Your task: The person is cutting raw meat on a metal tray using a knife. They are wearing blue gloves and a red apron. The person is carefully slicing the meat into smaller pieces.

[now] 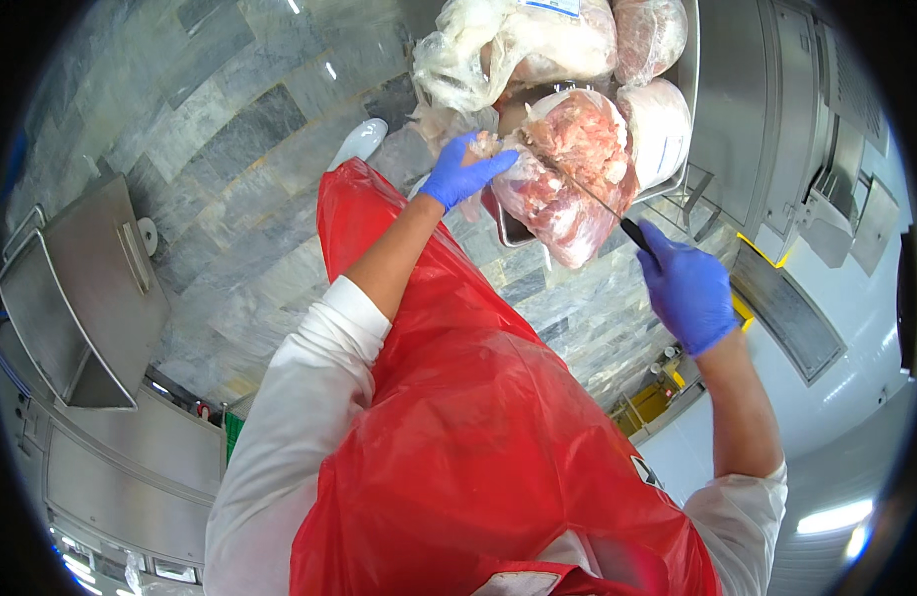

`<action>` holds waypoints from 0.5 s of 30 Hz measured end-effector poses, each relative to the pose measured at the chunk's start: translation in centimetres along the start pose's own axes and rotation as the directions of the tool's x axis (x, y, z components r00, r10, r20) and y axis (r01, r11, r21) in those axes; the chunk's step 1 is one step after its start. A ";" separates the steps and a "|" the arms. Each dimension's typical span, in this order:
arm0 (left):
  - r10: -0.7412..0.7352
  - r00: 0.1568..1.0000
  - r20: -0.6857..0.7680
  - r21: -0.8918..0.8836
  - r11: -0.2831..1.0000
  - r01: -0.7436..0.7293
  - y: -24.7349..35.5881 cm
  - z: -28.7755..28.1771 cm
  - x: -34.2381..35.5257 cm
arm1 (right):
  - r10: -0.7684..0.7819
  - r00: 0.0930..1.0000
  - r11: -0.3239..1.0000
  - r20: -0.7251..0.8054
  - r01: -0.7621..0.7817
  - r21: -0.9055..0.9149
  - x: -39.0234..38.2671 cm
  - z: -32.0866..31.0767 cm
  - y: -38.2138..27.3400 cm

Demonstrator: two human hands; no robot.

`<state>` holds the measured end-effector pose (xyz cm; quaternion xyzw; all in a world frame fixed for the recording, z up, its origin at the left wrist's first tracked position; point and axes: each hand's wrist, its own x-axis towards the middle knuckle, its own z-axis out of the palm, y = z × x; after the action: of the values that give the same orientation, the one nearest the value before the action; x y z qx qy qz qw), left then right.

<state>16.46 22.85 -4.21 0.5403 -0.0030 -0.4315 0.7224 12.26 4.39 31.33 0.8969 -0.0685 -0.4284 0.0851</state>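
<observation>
A large piece of raw meat [583, 134], pale pink with white fat, lies exposed among clear plastic bags at the top of the head view. In front of it bulges a bagged part of meat [558, 219] in clear film. My right hand [687, 288], in a blue glove, is closed around the black handle of a knife [634, 234]. Its thin blade points up and left, lying against the meat. My gloved left hand [463, 174] grips the left edge of the plastic wrapping [490, 149], thumb and fingers closed on it. The blade's tip is hard to make out.
More bagged meat [652, 40] fills the steel tray [693, 60] behind and to the right. A crumpled clear bag [449, 70] hangs at its left. A steel bin [91, 288] stands at far left on the grey tiled floor [250, 149]. Steel cabinets [732, 109] line the right.
</observation>
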 end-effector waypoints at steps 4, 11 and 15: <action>-0.073 0.997 -0.005 0.056 0.996 0.073 0.7 -0.4 0.2 | 0.088 0.982 0.996 -0.165 -0.091 -0.009 -0.9 6.2 -3.3; -0.109 0.994 0.006 0.029 0.994 0.109 1.2 -0.3 0.5 | 0.125 0.897 0.992 -0.425 -0.123 0.034 -2.7 14.0 -2.4; -0.118 0.991 -0.064 0.111 0.986 0.125 0.5 0.0 1.0 | 0.210 0.889 0.954 -0.407 -0.095 0.286 -3.5 17.0 -1.5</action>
<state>17.34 22.25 -4.30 0.5924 0.0258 -0.4581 0.6622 -3.08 4.95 23.14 0.9646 -0.1739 -0.1978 0.0146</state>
